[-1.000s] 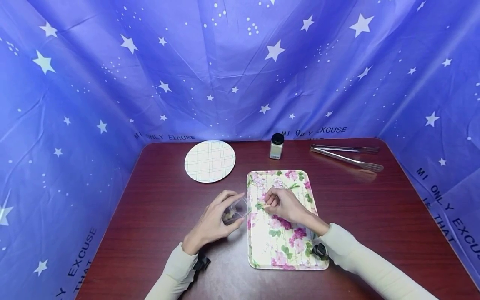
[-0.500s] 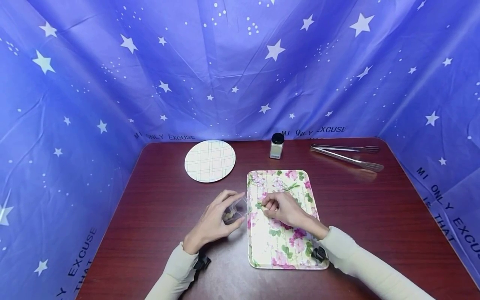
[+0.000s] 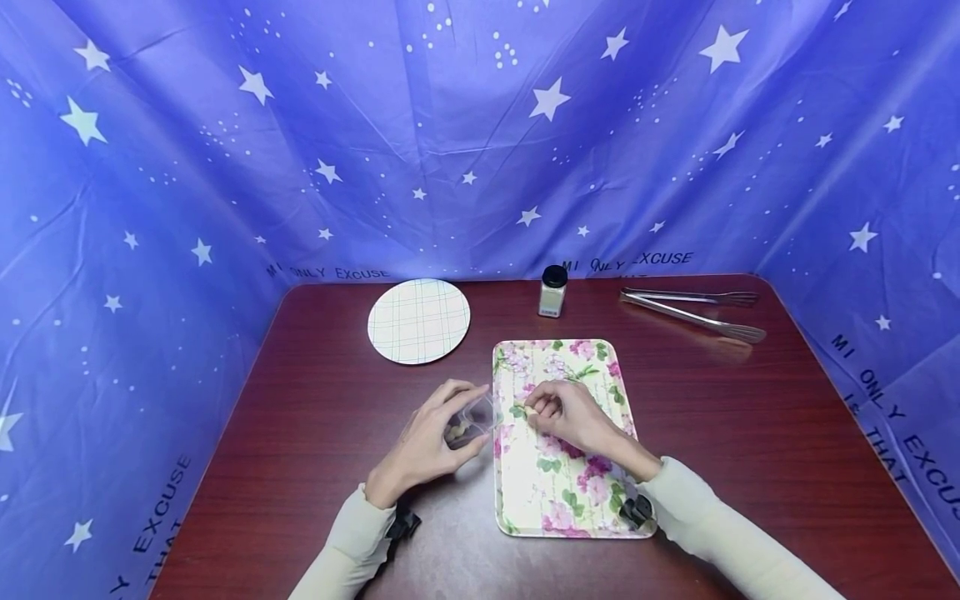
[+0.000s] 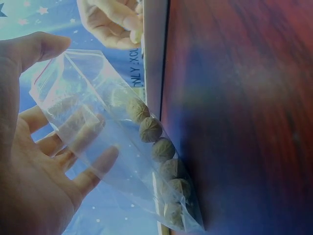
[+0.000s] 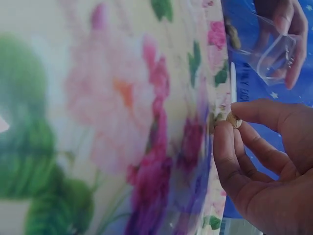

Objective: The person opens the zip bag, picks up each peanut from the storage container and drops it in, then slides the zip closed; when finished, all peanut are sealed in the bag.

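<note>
In the head view my left hand holds a clear zip bag beside the tray's left edge, thumb and fingertips at its spread mouth. Several small round brown ridged pods lie in a row along the bag's lower edge in the left wrist view. My right hand is over the floral tray, to the right of the bag. Between its thumb and index finger it pinches one brown pod, as the right wrist view shows. The bag's mouth faces toward this hand.
A white checked round plate lies at the back left of the dark red table. A black-capped spice jar stands upright behind the tray. Metal tongs lie at the back right. Starry blue cloth encloses the table.
My right hand has shifted only slightly over the tray, fingertips still pinched. My left hand and the bag stay in place.
</note>
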The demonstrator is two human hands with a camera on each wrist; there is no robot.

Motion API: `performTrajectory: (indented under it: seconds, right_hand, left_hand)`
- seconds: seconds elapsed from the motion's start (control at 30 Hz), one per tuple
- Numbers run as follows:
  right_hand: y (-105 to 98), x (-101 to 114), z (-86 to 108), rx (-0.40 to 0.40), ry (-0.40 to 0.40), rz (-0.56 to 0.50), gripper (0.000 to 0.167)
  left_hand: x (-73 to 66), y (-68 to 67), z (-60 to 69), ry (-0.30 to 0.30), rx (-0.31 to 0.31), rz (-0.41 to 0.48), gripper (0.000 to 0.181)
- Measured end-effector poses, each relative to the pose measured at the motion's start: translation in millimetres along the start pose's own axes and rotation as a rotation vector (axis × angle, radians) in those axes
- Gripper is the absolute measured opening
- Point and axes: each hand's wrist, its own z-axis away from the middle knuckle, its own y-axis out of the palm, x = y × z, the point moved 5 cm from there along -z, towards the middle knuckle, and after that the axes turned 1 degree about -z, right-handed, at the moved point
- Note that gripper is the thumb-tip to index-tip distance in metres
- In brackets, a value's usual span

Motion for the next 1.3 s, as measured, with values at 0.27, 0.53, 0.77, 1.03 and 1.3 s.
performTrajectory:
  seconds: [0.27, 0.53, 0.77, 1.03, 1.3]
  right_hand:
    - [-5, 6, -1.7, -0.025, 0.028, -0.056, 0.014]
    - [-4, 15, -3.4, -0.049, 0.004, -0.077, 0.016]
    - [-2, 31, -6.2, -0.062, -0.038, -0.077, 0.015]
    - [8, 48, -8.4, -0.026, -0.057, -0.095, 0.015]
    - [20, 62, -9.6, 0.016, -0.080, -0.128, 0.014]
  left_hand:
    - [-0.4, -0.1, 0.4, -0.006, -0.001, 0.003, 0.067]
    - [-0.9, -0.3, 0.5, 0.004, -0.010, -0.008, 0.068]
    - [-0.3, -1.2, 0.9, -0.006, -0.005, -0.008, 0.068]
    - [-1.1, -1.2, 1.0, 0.004, -0.011, -0.013, 0.069]
    - [-1.6, -1.5, 1.4, -0.006, -0.010, -0.004, 0.068]
